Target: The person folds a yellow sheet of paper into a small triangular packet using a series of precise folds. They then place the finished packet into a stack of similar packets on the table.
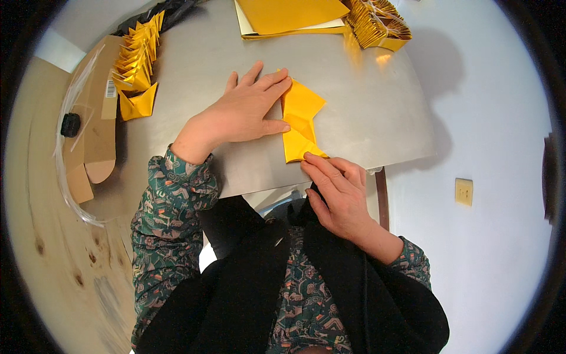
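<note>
A sheet of shiny gold folding paper [303, 106], partly folded, lies near the front edge of the metal-topped table. My left hand [250, 109] rests flat with its fingers spread. Its fingertips touch the paper's upper left edge, and its thumb lies at the left side of the middle crease. At the paper's lower right corner, the fingertips of my right hand [342, 197] press on a folded flap. The right thumb stands apart from the paper, beyond the table's front edge. The paper's underside is hidden.
A row of folded gold paper pieces [138, 65] stands at the far left, beside a brown cardboard box [94, 141]. At the back lie flat gold sheets [292, 17] and a bundle of folded gold pieces [377, 26]. A white wall [495, 259] with an outlet [464, 192] is on the right.
</note>
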`<action>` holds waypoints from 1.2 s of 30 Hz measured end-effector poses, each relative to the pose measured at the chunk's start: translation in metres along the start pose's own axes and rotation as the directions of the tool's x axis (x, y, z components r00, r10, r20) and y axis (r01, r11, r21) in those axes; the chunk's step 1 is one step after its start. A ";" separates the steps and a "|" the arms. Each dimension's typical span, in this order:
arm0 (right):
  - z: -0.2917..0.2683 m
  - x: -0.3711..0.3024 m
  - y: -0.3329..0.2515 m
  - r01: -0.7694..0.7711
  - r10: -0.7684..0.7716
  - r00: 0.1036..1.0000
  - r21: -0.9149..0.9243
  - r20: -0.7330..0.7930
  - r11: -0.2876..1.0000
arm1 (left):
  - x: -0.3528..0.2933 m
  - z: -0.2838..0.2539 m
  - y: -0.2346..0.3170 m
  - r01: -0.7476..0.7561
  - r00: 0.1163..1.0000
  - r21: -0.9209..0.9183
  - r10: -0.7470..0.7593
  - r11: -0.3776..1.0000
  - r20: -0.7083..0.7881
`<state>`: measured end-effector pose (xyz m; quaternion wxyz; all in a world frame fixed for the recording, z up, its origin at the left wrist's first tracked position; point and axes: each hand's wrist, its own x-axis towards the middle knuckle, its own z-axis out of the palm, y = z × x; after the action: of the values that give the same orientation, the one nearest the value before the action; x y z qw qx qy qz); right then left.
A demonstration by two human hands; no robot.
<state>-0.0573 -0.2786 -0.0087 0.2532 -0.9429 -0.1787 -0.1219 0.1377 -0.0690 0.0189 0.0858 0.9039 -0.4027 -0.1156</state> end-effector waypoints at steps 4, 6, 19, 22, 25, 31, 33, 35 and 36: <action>0.000 0.000 0.000 -0.009 0.009 1.000 -0.005 0.008 1.000 | 0.000 -0.001 0.000 -0.001 1.000 0.004 0.001 1.000 0.002; 0.000 0.000 0.001 -0.011 0.011 1.000 -0.008 0.014 1.000 | 0.000 -0.001 0.000 -0.001 1.000 0.009 0.001 1.000 0.011; -0.005 0.005 -0.002 -0.038 0.039 0.998 -0.028 0.044 0.999 | 0.000 -0.002 0.002 0.012 1.000 0.032 -0.013 0.999 0.016; -0.007 0.005 -0.003 -0.048 0.051 0.997 -0.042 0.058 0.998 | 0.000 -0.002 0.002 0.013 1.000 0.023 -0.014 1.000 0.016; -0.008 0.005 -0.003 -0.062 0.065 0.995 -0.039 0.073 0.997 | 0.001 -0.002 0.003 0.015 1.000 0.036 -0.016 0.999 0.009; -0.010 0.006 -0.001 -0.054 0.057 0.996 -0.039 0.072 0.998 | 0.001 -0.001 0.002 0.020 1.000 0.023 -0.020 1.000 0.006; -0.010 0.006 -0.001 -0.053 0.055 0.996 -0.038 0.073 0.998 | 0.002 -0.001 0.002 0.021 1.000 0.015 -0.022 1.000 0.007; -0.009 0.006 0.000 -0.056 0.058 0.996 -0.031 0.074 0.998 | 0.003 -0.001 0.002 0.021 1.000 0.011 -0.021 1.000 0.004; -0.009 0.007 0.001 -0.055 0.056 0.996 -0.022 0.066 0.998 | 0.002 -0.001 0.002 0.020 1.000 0.009 -0.020 1.000 0.001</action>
<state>-0.0524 -0.2821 0.0007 0.2408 -0.9536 -0.1597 -0.0850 0.1380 -0.0722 0.0197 0.0804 0.9082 -0.3943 -0.1153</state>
